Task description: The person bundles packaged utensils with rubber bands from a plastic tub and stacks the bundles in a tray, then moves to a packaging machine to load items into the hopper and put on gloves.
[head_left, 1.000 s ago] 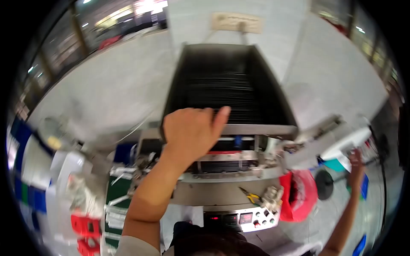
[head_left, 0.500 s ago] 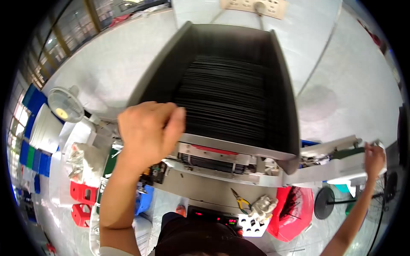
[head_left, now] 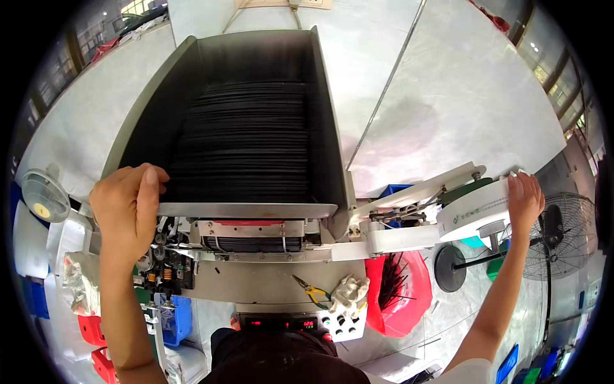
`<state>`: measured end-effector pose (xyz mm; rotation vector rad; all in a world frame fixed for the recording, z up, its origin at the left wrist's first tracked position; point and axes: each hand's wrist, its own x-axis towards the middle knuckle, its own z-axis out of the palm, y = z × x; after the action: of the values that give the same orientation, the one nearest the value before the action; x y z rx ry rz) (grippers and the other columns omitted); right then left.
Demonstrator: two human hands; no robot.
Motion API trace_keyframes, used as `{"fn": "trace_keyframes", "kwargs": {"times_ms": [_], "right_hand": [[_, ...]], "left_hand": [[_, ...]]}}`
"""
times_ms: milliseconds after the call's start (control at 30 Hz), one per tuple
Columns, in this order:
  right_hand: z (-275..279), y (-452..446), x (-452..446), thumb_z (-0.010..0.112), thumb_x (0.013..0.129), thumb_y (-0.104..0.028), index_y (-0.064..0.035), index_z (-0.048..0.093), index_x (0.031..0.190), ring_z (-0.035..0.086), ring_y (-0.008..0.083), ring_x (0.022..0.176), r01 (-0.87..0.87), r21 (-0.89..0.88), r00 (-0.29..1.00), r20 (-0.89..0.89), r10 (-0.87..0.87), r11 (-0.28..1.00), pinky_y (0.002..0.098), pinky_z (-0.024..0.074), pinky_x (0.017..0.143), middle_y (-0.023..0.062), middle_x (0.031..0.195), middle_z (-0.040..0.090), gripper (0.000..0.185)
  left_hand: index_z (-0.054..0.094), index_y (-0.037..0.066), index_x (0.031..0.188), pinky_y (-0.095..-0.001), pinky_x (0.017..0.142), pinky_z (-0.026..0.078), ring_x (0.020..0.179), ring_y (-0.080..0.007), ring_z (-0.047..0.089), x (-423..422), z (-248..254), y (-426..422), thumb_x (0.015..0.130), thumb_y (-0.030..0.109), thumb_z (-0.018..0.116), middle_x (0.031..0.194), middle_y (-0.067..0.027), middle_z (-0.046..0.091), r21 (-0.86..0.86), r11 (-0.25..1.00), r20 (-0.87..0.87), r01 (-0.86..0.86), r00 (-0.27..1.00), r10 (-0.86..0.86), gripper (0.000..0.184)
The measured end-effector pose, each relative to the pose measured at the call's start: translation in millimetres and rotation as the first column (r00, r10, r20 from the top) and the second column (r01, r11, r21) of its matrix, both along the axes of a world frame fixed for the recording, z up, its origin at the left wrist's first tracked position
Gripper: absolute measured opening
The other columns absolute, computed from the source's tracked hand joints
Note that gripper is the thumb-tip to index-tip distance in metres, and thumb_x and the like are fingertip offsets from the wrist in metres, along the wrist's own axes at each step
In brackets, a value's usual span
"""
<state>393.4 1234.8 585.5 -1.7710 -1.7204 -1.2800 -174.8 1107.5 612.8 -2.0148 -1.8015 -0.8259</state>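
A large dark metal hopper (head_left: pixel 329 153) holds many thin black strips (head_left: pixel 249 141), lying crosswise in a stack. My left hand (head_left: pixel 128 198) is at the hopper's front left corner, fingers curled in and thumb upward; what lies inside the fingers is hidden. On the right, my right hand (head_left: pixel 526 198) bends its fingers over the outer end of a rounded white cover (head_left: pixel 473 214) on the machine's side arm. Below the hopper runs the machine's front mechanism (head_left: pixel 252 243), with a red strip and more black strips in it.
Yellow-handled pliers (head_left: pixel 311 291) and crumpled white gloves (head_left: pixel 350 296) lie on the machine's front ledge. A control panel (head_left: pixel 281 323) with lit red digits sits below. A red bag (head_left: pixel 409 307) holds black strips. A standing fan (head_left: pixel 556 237) is at right, a smaller fan (head_left: pixel 45 195) at left.
My view has swung to the right, so the hopper and machine appear further left. Both hands stay at about the same places on the machine, and more of the white cover shows.
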Motion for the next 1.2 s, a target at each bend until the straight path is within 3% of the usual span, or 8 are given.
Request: {"fn": "trace_keyframes", "kwargs": {"times_ms": [667,767,833,933,967,1000,1067,1200], "right_hand": [[-40,3,-17,0.044,0.087,-0.031,-0.014,0.043,0.123,0.037,0.0191,0.12,0.141,-0.016,0.987,0.078,-0.139,0.99,0.0501,0.0196,0.098,0.0032,0.126,0.044,0.04],[-119,-70,-105,0.055,0.077,-0.006,-0.0044,0.043,0.119,0.042,0.0308,0.111,-0.461,-0.113,0.868,-0.266,0.42,0.88,0.0412,0.0288,0.094,0.0128,0.121,0.046,0.043],[-235,-142,-147,0.052,0.076,-0.002,-0.0061,0.052,0.107,0.054,0.0271,0.084,-0.59,-0.243,0.749,-0.52,0.41,0.77,0.0358,0.0428,0.07,0.0133,0.101,0.056,0.031],[-367,-279,-190,0.051,0.083,-0.025,-0.0101,0.062,0.079,0.059,0.0273,0.061,-0.589,-0.479,0.327,-0.878,-0.35,0.651,0.0381,0.0455,0.056,0.0113,0.067,0.061,0.019],[-388,-311,-189,0.049,0.083,-0.019,-0.0031,0.062,0.079,0.06,0.0157,0.055,-0.592,-0.696,0.462,-0.706,-0.537,0.406,0.029,0.0458,0.052,0.0086,0.062,0.061,0.021],[-383,-327,-201,0.05,0.082,-0.03,-0.0065,0.062,0.076,0.06,0.0267,0.058,-0.62,-0.668,0.196,-0.64,-0.743,0.412,0.0388,0.0462,0.058,0.0108,0.06,0.059,0.027],[-418,-351,-206,0.05,0.083,-0.032,-0.0061,0.062,0.073,0.06,0.0276,0.056,-0.575,-0.694,0.186,-0.627,-0.757,0.433,0.0393,0.0462,0.059,0.0133,0.06,0.059,0.03],[-494,-342,-206,0.054,0.074,-0.015,-0.0116,0.063,0.085,0.058,0.0326,0.067,-0.495,-0.803,0.614,-0.593,-0.521,0.332,0.0393,0.0448,0.058,0.0128,0.075,0.061,0.015]], "left_hand": [[0.057,0.006,0.06,-0.0337,0.042,0.034,0.044,-0.0255,0.047,-14,-9,2,0.082,0.022,0.048,0.048,-0.0097,0.046,0.129,0.991,-0.084,0.035,0.996,-0.024,0.029],[0.061,0.004,0.069,-0.0341,0.05,0.041,0.052,-0.0263,0.055,-14,-11,1,0.086,0.026,0.043,0.058,-0.0106,0.056,0.091,0.996,0.041,0.026,0.999,-0.03,0.033],[0.062,-0.001,0.073,-0.0306,0.052,0.041,0.054,-0.0211,0.057,-14,-10,0,0.089,0.027,0.039,0.06,-0.0126,0.058,0.088,0.995,0.058,0.051,0.997,-0.056,0.04],[0.061,-0.003,0.075,-0.0287,0.054,0.041,0.056,-0.0191,0.056,-16,-10,1,0.091,0.024,0.033,0.066,-0.0128,0.061,0.051,0.994,0.034,0.092,0.995,-0.093,0.042],[0.061,-0.003,0.075,-0.0287,0.054,0.041,0.056,-0.0191,0.056,-16,-10,2,0.091,0.024,0.033,0.066,-0.0128,0.061,0.041,0.994,0.037,0.105,0.994,-0.106,0.042],[0.061,-0.003,0.076,-0.0283,0.054,0.04,0.056,-0.0185,0.056,-17,-10,3,0.091,0.024,0.031,0.066,-0.0124,0.061,0.054,0.99,0.043,0.128,0.991,-0.13,0.044],[0.061,-0.003,0.076,-0.0279,0.054,0.04,0.056,-0.0179,0.055,-14,-14,4,0.092,0.025,0.028,0.066,-0.012,0.061,0.055,0.987,0.044,0.154,0.987,-0.156,0.046],[0.062,0.003,0.073,-0.0302,0.053,0.04,0.053,-0.0195,0.054,-11,-15,3,0.092,0.028,0.026,0.064,-0.0096,0.06,0.098,0.994,-0.024,0.046,0.999,-0.044,0.048]]}}
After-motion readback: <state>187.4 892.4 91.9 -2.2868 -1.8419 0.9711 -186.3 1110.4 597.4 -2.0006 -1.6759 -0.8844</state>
